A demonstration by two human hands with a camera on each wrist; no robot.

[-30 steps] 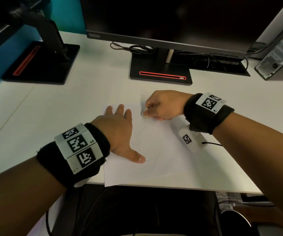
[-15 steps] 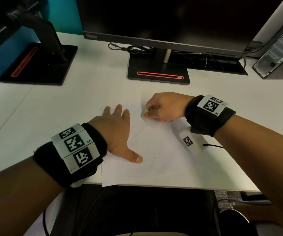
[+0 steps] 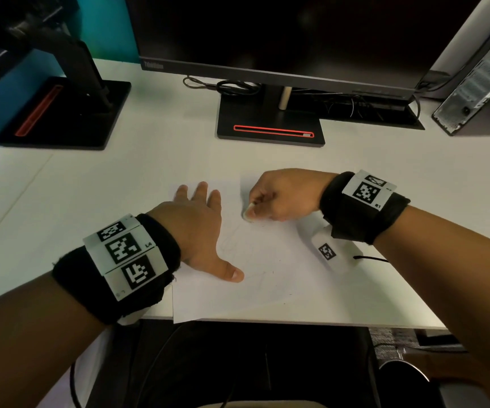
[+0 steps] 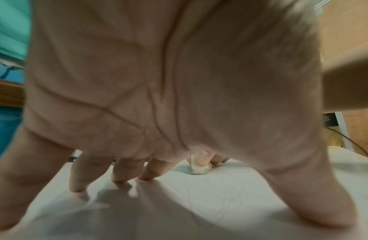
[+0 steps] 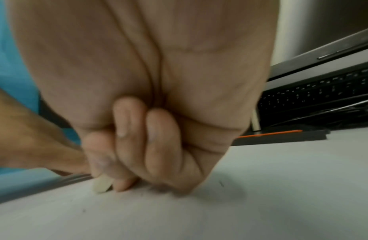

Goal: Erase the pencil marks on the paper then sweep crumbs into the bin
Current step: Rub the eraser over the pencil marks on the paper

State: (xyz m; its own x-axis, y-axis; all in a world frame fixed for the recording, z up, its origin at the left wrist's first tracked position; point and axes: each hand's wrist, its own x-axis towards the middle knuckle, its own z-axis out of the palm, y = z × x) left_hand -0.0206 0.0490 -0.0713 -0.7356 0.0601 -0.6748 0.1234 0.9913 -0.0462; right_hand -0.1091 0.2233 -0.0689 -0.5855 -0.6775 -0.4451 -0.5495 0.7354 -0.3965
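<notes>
Desk (image 3: 96, 201): white, carries everything. Monitor (image 3: 267, 33) at the back, its stand (image 3: 270, 128) behind the paper; 2nd stand (image 3: 61, 113) far left of paper, PC tower (image 3: 479, 78) far right.

Paper (image 3: 267, 275): near front edge of desk, one corner overhanging. Faint pencil marks (image 3: 246, 248) across its middle, so step = erasing, not done imo.

Left hand (image 3: 196, 231): flat, fingers spread and straight, pressing paper's left side to pin it. Nothing gripped.

Right hand (image 3: 285, 195): fingers curled, pinching eraser (image 3: 249, 214) at paper's far edge; eraser tip touching the sheet.

Crumbs (image 3: 272, 272): a few dark specks on paper, more near the eraser in the right wrist view.

Next, prob: work eraser toward the marks at paper centre, left hand holds sheet so it doesn't crease/slide. Sweep comes after.

Containers: bin not clearly visible. Dark rounded thing (image 3: 403, 369) below desk edge, right of paper – could be it, can't tell, contents not visible.
</notes>
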